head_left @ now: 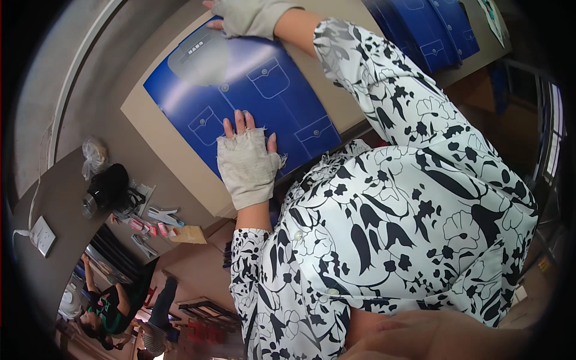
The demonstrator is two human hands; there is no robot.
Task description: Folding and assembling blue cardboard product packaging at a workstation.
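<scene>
A glossy blue sheet (240, 102), printed with denim-style pockets and buttons, lies flat on a larger beige board (144, 120). A pale patch and a small label show near its far end. My left hand (249, 162), in a frayed, off-white fingerless glove, rests palm down on the sheet's near-left part, fingers stretched out. At the far end, my right hand (255, 17), gloved likewise, lies over the sheet's edge with its visible fingers apart. The picture's upper edge cuts off part of this hand. More blue printed sheets (420, 36) lie stacked at the upper right.
Left of the board, the grey table (174, 180) holds a clear plastic bag (94, 156), a black object (109, 185), stapler-like tools (163, 216), small red packets (144, 226) and a tan card (188, 234). A white socket box (43, 236) trails a cable. Two people (111, 309) are at lower left.
</scene>
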